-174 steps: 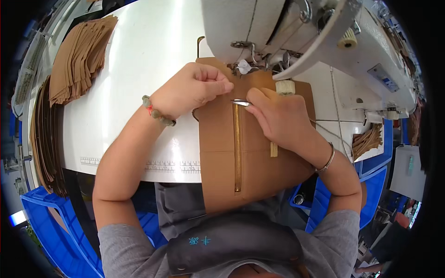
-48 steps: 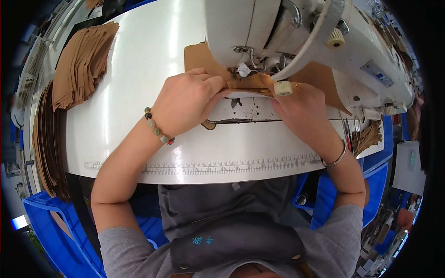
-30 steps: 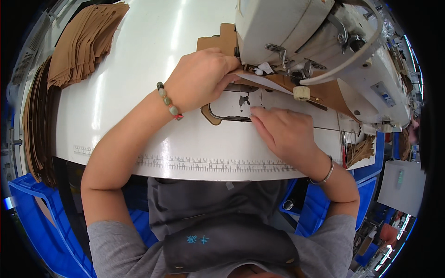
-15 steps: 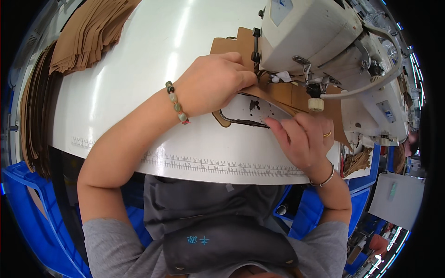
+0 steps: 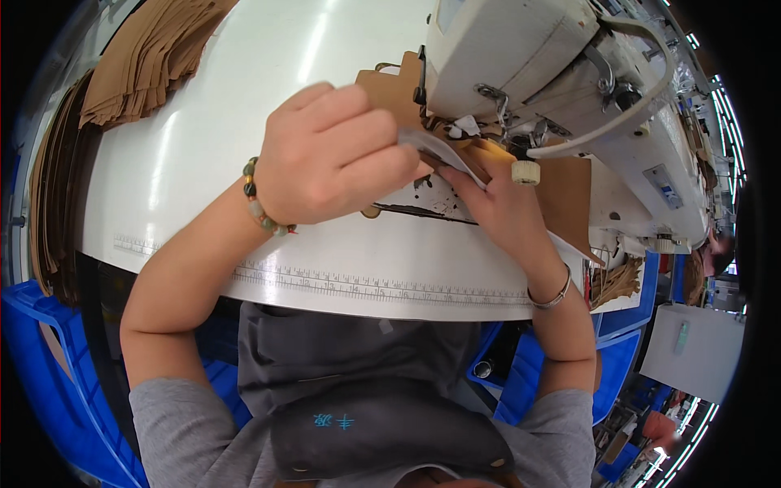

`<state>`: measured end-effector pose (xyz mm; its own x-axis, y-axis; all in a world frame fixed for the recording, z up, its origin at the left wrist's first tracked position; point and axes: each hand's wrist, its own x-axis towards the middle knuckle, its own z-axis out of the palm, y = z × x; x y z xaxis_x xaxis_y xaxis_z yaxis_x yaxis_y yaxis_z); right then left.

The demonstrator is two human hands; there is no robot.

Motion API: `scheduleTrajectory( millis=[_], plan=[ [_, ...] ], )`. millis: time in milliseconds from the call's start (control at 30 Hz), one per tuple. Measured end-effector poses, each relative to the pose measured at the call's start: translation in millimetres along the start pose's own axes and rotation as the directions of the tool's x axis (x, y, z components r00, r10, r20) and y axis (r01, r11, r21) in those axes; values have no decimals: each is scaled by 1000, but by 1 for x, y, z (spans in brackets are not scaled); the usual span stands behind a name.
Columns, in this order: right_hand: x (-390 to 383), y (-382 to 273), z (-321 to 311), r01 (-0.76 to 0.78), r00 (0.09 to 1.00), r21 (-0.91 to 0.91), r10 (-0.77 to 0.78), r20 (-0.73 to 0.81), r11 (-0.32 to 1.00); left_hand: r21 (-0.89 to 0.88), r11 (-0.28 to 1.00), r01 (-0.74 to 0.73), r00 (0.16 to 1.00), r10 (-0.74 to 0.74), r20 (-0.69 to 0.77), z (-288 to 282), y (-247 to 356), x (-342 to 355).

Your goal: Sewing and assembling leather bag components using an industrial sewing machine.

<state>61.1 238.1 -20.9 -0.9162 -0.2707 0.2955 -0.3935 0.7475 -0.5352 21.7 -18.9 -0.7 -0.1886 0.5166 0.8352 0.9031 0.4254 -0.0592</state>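
Note:
A brown leather-like piece (image 5: 565, 195) lies under the head of a white sewing machine (image 5: 521, 65). Its near edge is lifted, showing a pale underside (image 5: 443, 150). My right hand (image 5: 508, 211) grips this raised edge, the thumb on the near side and the other fingers hidden behind. My left hand (image 5: 329, 154) is closed in a fist, raised just left of the lifted edge. Whatever its fingers pinch is hidden. Between and below the hands is a dark-edged opening in the tabletop, with dark specks on the pale surface inside it.
A fanned stack of brown pieces (image 5: 150, 61) lies at the far left, with darker pieces (image 5: 61, 191) hanging beside it. A printed ruler (image 5: 358, 286) runs along the white table's front edge. Blue bins (image 5: 69, 358) stand below on both sides. Brown scraps (image 5: 616, 281) sit at right.
My left hand has drawn left and up off the brown piece, curling into a fist. My right hand has moved forward and left onto its edge, which is now turned up. The view has shifted slightly.

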Motion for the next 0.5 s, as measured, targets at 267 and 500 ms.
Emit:
scheduleTrajectory(
  millis=[267,500],
  plan=[
    [-2,10,9,6,1000,-28,-6,-17,1000,3,904,427,877,-415,240,26,27,-20],
    [-5,13,13,-13,998,40,15,-57,999,44,891,452,864,-449,229,34,29,-17]
  ],
)
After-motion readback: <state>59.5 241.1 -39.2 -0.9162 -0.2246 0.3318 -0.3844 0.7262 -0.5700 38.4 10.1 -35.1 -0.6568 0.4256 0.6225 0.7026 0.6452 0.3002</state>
